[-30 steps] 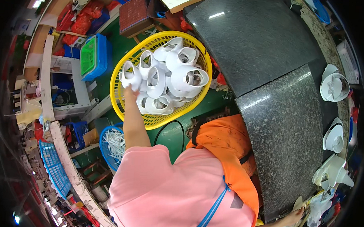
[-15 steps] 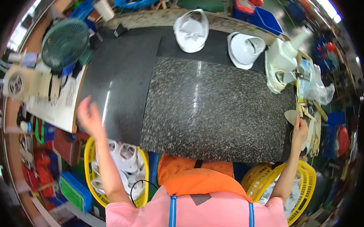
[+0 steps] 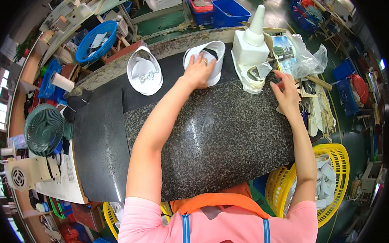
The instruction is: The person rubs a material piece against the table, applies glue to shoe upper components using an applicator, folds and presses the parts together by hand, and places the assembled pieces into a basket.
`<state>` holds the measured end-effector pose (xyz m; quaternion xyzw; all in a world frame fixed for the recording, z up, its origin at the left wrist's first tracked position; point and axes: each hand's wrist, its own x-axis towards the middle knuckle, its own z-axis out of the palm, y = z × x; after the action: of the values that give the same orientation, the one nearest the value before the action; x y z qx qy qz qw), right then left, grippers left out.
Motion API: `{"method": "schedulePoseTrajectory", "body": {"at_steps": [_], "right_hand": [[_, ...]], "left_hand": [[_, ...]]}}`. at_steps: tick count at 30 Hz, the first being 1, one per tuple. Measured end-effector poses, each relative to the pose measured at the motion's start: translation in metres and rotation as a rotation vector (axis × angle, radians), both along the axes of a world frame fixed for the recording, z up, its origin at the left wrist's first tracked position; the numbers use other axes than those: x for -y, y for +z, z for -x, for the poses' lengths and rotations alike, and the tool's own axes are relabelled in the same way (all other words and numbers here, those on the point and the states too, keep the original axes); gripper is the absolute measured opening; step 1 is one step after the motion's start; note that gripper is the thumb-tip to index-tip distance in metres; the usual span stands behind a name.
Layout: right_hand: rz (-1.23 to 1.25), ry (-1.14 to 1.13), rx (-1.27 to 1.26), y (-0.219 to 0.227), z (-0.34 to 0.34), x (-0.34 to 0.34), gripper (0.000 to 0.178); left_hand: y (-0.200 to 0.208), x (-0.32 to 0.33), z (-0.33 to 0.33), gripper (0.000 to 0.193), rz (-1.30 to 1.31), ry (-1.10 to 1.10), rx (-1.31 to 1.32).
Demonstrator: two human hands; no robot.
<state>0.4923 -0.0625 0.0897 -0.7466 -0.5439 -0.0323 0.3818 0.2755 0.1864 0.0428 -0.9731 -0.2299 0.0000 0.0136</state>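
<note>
My left hand (image 3: pixel 199 71) lies over a white slipper-shaped shoe piece (image 3: pixel 212 81) near the table's far edge. Its fingers are spread and reach into the piece, under its curved band. To the left stands a second white slipper-shaped piece (image 3: pixel 145 82) with silvery decoration inside. My right hand (image 3: pixel 286 93) is raised at the table's right side, fingers curved and apart, with nothing visible between them. Just beyond its fingertips is a cut-open white container (image 3: pixel 253 83) with smeared edges. A white bottle with a cone nozzle (image 3: pixel 252 48) stands behind that.
Wooden-handled tools and scraps (image 3: pixel 315 98) crowd the right edge beside a crumpled plastic bag (image 3: pixel 310 57). A yellow basket (image 3: pixel 342 171) of white pieces stands at the lower right, another yellow basket (image 3: pixel 108 215) at lower left. A green fan (image 3: pixel 44 130) is on the left.
My view has turned rightward. My left hand has gone from the table's left edge to the right-hand shoe piece. The right hand has left the pale flat piece it held and moved toward the container.
</note>
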Motion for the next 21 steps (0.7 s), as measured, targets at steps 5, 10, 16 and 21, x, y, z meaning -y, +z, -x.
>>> {"method": "schedulePoseTrajectory", "body": {"at_steps": [5,10,16,21], "right_hand": [[-0.442,0.053,0.163,0.012,0.023,-0.021,0.031],[-0.17,0.391,0.278,-0.024,0.071,-0.058,0.026],[0.075,-0.016,-0.172,-0.089,0.08,-0.212,0.045],[0.479,0.153,-0.181,-0.09,0.058,-0.264,0.044]], "left_hand": [[0.014,-0.003,0.046,0.074,0.078,0.044,0.475],[0.012,0.026,0.168,0.061,1.31,0.254,1.554],[-0.014,0.066,0.316,0.055,1.691,0.671,1.727],[-0.019,0.092,0.362,0.07,0.375,1.124,1.15]]}}
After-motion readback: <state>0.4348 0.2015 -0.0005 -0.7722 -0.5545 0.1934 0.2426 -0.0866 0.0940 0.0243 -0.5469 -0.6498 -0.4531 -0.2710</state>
